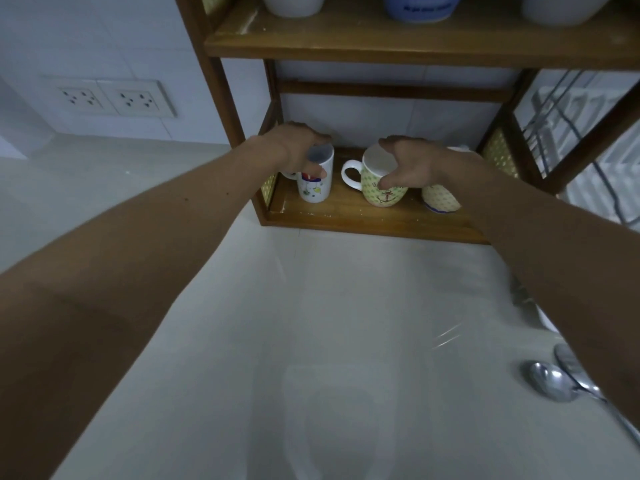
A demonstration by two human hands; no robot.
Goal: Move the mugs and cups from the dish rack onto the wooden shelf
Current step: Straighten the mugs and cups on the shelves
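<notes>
On the bottom board of the wooden shelf (346,216) stand three mugs. My left hand (294,147) grips the rim of a tall white mug (317,188) with coloured prints, at the left end. My right hand (412,164) holds the rim of a yellow-green patterned mug (381,192) with a white handle and an anchor picture, in the middle. A third patterned cup (441,200) stands to the right, partly hidden behind my right wrist. The wire dish rack (568,109) shows at the right edge.
The upper shelf board carries white bowls (294,3) and a blue bowl (422,6). Metal spoons (554,381) lie at the lower right on the white counter (311,323). Wall sockets (110,98) sit at the left.
</notes>
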